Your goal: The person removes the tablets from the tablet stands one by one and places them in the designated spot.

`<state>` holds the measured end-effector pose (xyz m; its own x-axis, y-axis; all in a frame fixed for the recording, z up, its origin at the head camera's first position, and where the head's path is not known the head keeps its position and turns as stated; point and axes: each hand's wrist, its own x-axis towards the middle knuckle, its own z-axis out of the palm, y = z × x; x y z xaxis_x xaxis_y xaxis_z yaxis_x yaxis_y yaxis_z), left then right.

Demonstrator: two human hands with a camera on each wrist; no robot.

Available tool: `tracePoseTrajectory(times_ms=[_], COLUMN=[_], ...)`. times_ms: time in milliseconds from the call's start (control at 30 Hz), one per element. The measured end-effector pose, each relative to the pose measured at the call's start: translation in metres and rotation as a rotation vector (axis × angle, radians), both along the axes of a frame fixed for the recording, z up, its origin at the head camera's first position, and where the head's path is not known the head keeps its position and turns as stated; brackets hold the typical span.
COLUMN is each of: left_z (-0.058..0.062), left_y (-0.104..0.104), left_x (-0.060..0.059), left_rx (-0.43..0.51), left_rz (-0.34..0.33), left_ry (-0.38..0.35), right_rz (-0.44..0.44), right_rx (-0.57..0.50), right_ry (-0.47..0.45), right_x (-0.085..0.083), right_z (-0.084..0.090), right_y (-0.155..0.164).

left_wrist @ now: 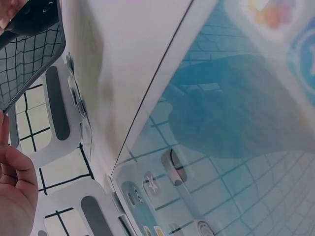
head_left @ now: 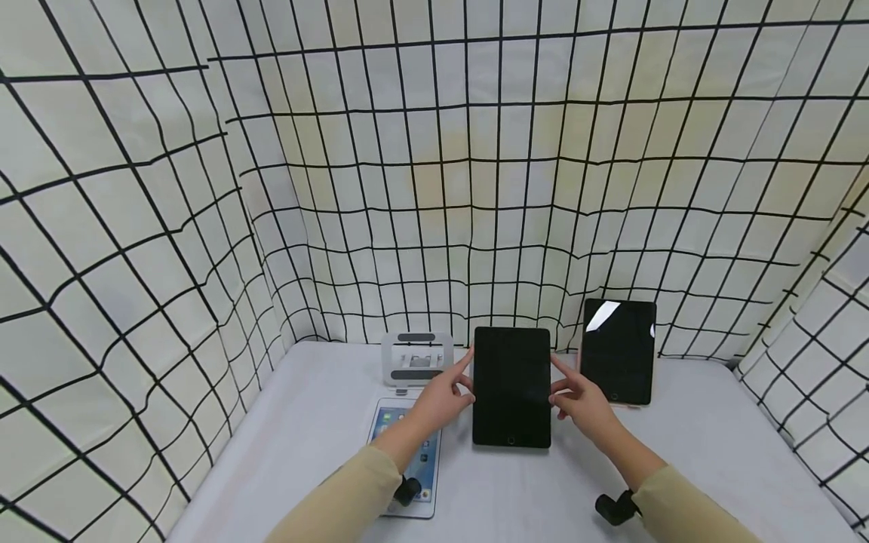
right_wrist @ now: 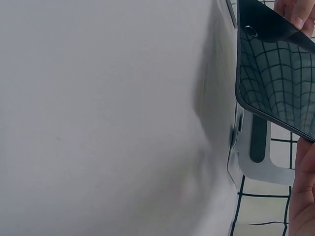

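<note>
A tablet with a black screen (head_left: pixel 511 388) stands nearly upright in the middle, held by its two side edges. My left hand (head_left: pixel 444 396) grips its left edge, index finger pointing up along the side. On the opposite edge my right hand (head_left: pixel 577 396) holds it the same way. Behind this tablet, a white stand with grey pads (right_wrist: pixel 259 137) shows partly in the right wrist view; whether the tablet touches it I cannot tell. Under my left forearm lies a white tablet (head_left: pixel 424 460) with its screen lit, showing app icons.
A second white stand (head_left: pixel 417 360), bearing no tablet, is at the back left. Another black-screened tablet (head_left: pixel 618 351) with a pinkish edge leans upright at the back right. White walls with a black grid (head_left: pixel 516 188) enclose the white table (head_left: pixel 699 452).
</note>
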<state>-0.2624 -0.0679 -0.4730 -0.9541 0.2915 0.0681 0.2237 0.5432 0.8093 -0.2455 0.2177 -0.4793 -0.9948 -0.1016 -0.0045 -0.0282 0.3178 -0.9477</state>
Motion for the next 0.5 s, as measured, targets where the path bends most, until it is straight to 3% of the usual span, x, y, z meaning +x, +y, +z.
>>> tracePoseTrajectory(times_ms=[233, 500], left_z=[-0.003, -0.005], left_y=[-0.002, -0.003], left_x=[0.005, 0.011], left_rx=[0.014, 0.037], left_rz=[0.011, -0.022], left_ry=[-0.044, -0.072], right_rz=[0.011, 0.028], right_rx=[-0.001, -0.022], right_ry=[-0.036, -0.058], right_x=[0.006, 0.013], right_z=[-0.003, -0.003], right_y=[0.001, 0.001])
